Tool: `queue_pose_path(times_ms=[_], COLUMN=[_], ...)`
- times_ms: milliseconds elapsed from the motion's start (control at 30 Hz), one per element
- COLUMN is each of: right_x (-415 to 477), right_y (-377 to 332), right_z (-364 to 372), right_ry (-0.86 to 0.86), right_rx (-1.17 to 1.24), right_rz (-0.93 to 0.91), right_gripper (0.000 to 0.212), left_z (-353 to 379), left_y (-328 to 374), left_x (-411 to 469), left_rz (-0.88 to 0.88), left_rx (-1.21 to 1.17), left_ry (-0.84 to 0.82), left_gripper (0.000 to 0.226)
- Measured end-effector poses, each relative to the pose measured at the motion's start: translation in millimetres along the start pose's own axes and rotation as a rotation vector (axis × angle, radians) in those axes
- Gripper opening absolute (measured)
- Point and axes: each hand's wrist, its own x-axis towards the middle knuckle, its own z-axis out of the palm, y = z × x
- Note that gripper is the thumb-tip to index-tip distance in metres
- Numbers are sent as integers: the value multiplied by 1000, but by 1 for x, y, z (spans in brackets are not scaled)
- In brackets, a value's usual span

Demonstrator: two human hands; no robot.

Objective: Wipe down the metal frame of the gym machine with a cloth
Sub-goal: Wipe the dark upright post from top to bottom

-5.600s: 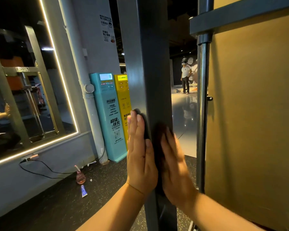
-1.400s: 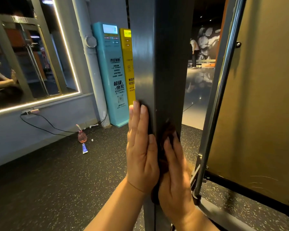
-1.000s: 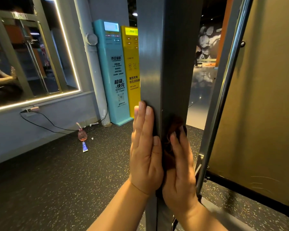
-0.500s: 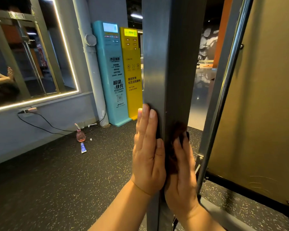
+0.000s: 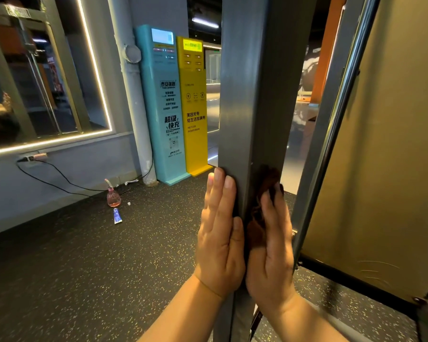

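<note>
Both hands are flat on the upright frame post (image 5: pixel 252 95): left hand (image 5: pixel 220 238) on its left face, right hand (image 5: pixel 272 245) on its right face, with the cloth (image 5: pixel 266 191) pinned under the right fingers and poking out above the fingertips. Just right of the right hand runs a slanted guide rod (image 5: pixel 331 119), with the machine's shield panel (image 5: pixel 393 144) beyond it. Left of the left hand and farther back, a power-bank kiosk (image 5: pixel 163 107) stands at the wall, a second kiosk (image 5: pixel 194 107) against its right side and a pipe (image 5: pixel 131 95) just to its left. Farther left on the floor (image 5: pixel 84 267) sits a spray bottle (image 5: pixel 113 197), with a tube (image 5: pixel 117 215) lying just in front of it.
</note>
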Motion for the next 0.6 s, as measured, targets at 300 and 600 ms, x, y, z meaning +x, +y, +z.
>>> queue_pose_path(times_ms=[300, 600], right_x=[41, -64], right_y=[-16, 6], right_z=[-6, 5], right_ry=[-22, -61], right_rx=[-26, 129], right_rz=[28, 172], right_gripper=[65, 56], left_z=[1, 5], left_y=[-2, 2], left_x=[-3, -15], left_rz=[-8, -66], left_rx=[-24, -42], left_ry=[-9, 13], left_gripper=[54, 59])
